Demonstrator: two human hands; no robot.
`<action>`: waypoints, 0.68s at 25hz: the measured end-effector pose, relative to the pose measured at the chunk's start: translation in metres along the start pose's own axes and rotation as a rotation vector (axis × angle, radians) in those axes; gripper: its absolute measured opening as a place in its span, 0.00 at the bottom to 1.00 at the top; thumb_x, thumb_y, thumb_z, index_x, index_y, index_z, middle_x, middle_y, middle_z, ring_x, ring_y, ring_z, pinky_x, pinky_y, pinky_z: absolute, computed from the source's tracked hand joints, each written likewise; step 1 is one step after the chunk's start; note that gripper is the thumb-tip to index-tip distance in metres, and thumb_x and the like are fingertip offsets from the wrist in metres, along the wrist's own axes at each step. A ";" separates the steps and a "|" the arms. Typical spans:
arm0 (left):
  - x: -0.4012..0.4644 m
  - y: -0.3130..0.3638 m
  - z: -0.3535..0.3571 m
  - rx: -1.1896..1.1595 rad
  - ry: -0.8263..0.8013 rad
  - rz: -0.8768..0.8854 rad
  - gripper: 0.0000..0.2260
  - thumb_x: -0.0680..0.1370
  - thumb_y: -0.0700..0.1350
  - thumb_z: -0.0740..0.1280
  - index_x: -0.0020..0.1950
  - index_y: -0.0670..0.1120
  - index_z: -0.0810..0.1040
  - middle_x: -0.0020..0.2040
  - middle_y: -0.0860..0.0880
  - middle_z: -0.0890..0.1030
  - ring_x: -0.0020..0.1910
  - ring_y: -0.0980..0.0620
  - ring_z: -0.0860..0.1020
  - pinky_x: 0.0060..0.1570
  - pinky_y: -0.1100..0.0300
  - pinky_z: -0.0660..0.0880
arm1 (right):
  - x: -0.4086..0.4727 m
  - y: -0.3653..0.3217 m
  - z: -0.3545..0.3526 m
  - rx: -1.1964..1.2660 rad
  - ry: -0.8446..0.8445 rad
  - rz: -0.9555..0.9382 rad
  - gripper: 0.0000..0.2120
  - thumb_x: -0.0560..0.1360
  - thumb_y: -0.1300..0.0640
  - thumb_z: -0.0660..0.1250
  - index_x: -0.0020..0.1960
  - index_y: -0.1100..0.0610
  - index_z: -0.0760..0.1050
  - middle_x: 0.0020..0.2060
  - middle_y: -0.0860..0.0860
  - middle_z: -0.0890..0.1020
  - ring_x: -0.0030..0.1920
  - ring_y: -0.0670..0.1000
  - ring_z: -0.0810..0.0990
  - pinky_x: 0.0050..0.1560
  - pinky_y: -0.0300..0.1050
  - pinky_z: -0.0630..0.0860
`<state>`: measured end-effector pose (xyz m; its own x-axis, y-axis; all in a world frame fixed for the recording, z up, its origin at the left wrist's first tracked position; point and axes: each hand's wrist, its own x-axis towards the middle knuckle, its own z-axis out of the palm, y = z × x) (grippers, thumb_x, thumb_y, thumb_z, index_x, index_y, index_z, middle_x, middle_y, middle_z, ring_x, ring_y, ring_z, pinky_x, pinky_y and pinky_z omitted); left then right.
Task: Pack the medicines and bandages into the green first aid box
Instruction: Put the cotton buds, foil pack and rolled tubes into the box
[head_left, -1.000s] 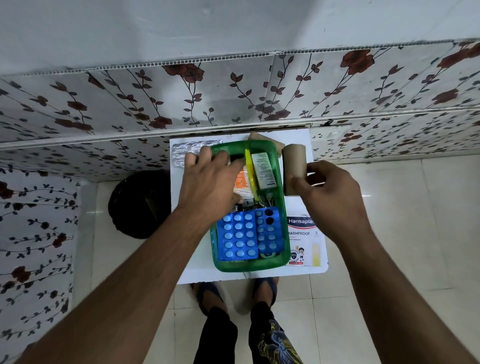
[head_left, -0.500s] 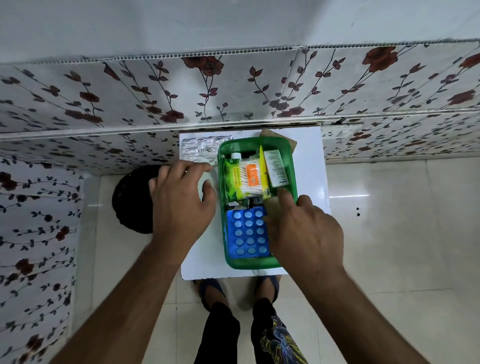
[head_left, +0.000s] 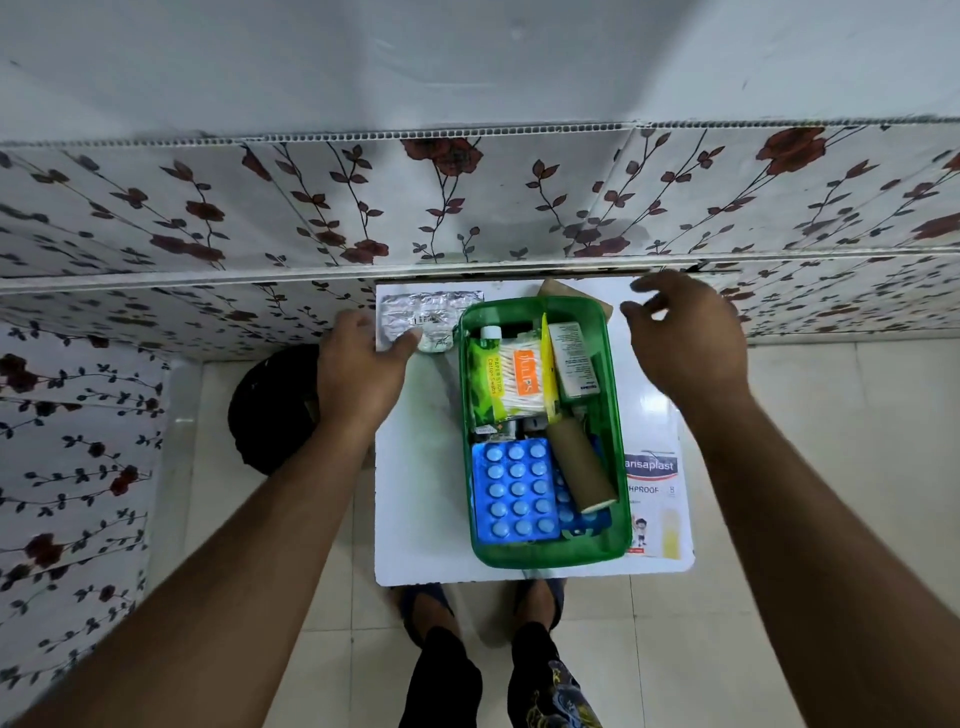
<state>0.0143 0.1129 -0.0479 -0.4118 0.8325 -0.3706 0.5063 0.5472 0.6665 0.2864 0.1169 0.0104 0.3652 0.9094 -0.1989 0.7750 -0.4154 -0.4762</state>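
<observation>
The green first aid box (head_left: 613, 415) stands on a small white table (head_left: 421, 493). It holds blue tablet strips (head_left: 515, 491), a cotton swab pack (head_left: 511, 379), a white tube box (head_left: 574, 358) and a brown bandage roll (head_left: 579, 465) lying on top. My left hand (head_left: 363, 369) rests at the table's far left, fingers touching a silver blister strip (head_left: 426, 314); whether it grips the strip is unclear. My right hand (head_left: 685, 338) hovers with fingers spread over the far right corner, holding nothing. A Hansaplast plaster box (head_left: 655, 499) lies right of the green box.
A second brown roll (head_left: 553, 288) peeks out behind the green box. A floral panelled wall (head_left: 467, 208) runs along the table's far edge. A black round object (head_left: 275, 410) sits on the floor to the left. My feet (head_left: 483, 603) stand at the table's near edge.
The bandage roll, held by my right hand a second ago, now lies in the box. My right hand has lifted to the far right corner. My left hand moved out to the silver strip.
</observation>
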 end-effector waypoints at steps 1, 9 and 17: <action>0.010 0.004 0.005 0.014 -0.011 -0.032 0.28 0.69 0.59 0.74 0.61 0.45 0.72 0.59 0.44 0.78 0.57 0.43 0.77 0.51 0.54 0.73 | 0.019 0.003 0.008 -0.028 -0.050 -0.011 0.15 0.75 0.51 0.67 0.61 0.50 0.78 0.53 0.50 0.84 0.55 0.55 0.81 0.50 0.45 0.72; 0.034 -0.004 0.019 0.103 0.021 -0.028 0.29 0.63 0.53 0.80 0.58 0.44 0.73 0.56 0.44 0.81 0.53 0.44 0.79 0.45 0.58 0.71 | 0.062 0.016 0.047 -0.147 -0.361 -0.115 0.15 0.77 0.50 0.65 0.60 0.53 0.80 0.57 0.55 0.83 0.54 0.57 0.80 0.50 0.45 0.73; 0.010 -0.004 -0.034 -0.200 0.228 -0.025 0.09 0.72 0.40 0.71 0.51 0.49 0.78 0.47 0.47 0.83 0.46 0.47 0.82 0.50 0.50 0.80 | 0.025 0.016 0.014 -0.068 -0.222 -0.007 0.19 0.74 0.38 0.64 0.45 0.54 0.82 0.39 0.51 0.83 0.42 0.55 0.80 0.38 0.43 0.68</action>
<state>-0.0174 0.1162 -0.0319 -0.5935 0.7655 -0.2487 0.3437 0.5205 0.7817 0.3004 0.1336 -0.0140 0.2433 0.8911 -0.3830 0.8126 -0.4029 -0.4211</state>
